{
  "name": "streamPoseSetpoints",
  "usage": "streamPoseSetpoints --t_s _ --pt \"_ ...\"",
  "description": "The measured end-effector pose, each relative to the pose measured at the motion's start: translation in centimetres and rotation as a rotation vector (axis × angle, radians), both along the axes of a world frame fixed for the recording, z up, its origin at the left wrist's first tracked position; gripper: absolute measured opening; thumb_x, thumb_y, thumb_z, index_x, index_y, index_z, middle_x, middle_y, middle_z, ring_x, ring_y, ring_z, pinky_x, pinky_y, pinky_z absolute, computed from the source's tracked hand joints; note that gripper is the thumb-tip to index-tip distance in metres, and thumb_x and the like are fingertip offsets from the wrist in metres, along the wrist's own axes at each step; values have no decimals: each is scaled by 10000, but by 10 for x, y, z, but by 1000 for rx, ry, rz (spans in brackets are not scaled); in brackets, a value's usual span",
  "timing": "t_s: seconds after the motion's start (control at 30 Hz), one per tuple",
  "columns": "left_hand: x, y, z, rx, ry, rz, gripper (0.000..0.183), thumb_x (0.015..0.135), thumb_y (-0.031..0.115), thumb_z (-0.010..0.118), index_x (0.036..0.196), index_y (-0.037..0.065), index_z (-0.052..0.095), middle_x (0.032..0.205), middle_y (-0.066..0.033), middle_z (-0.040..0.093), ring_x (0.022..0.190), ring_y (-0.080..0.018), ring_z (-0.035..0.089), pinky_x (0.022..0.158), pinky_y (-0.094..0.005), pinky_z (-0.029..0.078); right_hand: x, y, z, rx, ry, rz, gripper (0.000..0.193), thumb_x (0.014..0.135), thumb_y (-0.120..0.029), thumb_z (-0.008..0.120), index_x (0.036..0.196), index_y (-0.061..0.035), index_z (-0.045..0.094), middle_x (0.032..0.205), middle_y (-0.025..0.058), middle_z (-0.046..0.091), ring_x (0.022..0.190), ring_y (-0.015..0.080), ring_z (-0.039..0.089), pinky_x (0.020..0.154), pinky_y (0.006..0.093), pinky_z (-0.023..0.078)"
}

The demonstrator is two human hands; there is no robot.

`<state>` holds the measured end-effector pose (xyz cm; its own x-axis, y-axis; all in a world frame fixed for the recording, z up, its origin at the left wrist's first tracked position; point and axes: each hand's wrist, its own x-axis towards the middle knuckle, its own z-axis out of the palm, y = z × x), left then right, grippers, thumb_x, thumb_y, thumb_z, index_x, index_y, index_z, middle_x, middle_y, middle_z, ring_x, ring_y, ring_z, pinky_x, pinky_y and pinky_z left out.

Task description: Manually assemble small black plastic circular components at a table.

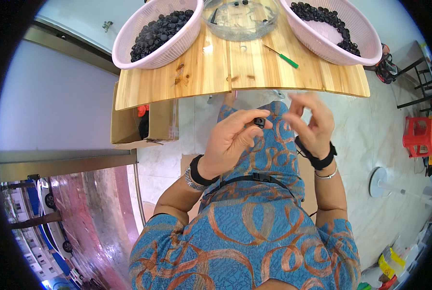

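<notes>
Between the thumb and fingers of my left hand (233, 140) is a small black plastic part (259, 122), held up over my lap just off the table's near edge. A hole shows in the part's face. My right hand (315, 118) hovers a short way to the right of it, thumb and index finger curved but apart, with nothing visible between them. On the wooden table (201, 82) ahead, a pink basket (193, 41) at the left is heaped with small black parts (160, 36). A second pink basket (317, 46) at the right holds fewer of them.
A clear round tray (240, 34) with a few black pieces stands between the baskets. Near it lies a thin tool with a green handle (288, 60). Under the table's left side is a cardboard box (163, 121). A red stool (418, 137) and a white round-based stand (378, 181) are at the right.
</notes>
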<state>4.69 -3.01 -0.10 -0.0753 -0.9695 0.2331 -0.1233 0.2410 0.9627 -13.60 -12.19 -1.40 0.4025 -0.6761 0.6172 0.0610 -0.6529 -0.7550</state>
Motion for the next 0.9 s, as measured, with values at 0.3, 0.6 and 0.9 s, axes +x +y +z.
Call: streamPoseSetpoints --t_s 0.3,0.6,0.9 --pt "12 -1 0 116 246 17 312 895 123 520 1174 -13 499 978 -77 574 706 -69 500 590 -177 432 12 -52 10 -356 651 -395 336 749 -127 632 1048 -9 532 1079 139 526 969 307 517 805 384 443" --pt "36 -7 13 28 208 210 266 817 53 616 1071 -8 566 869 -15 537 643 -44 458 571 -158 396 21 -67 17 -367 909 -349 385 756 -190 620 1082 -9 523 1088 149 523 988 321 515 814 395 442" --pt "115 -30 95 -89 -213 432 235 788 35 647 1016 9 598 801 22 480 674 -32 484 586 -162 405 10 -52 12 -295 674 -333 415 740 -120 643 1109 10 502 1134 175 506 1043 353 477 886 396 397"
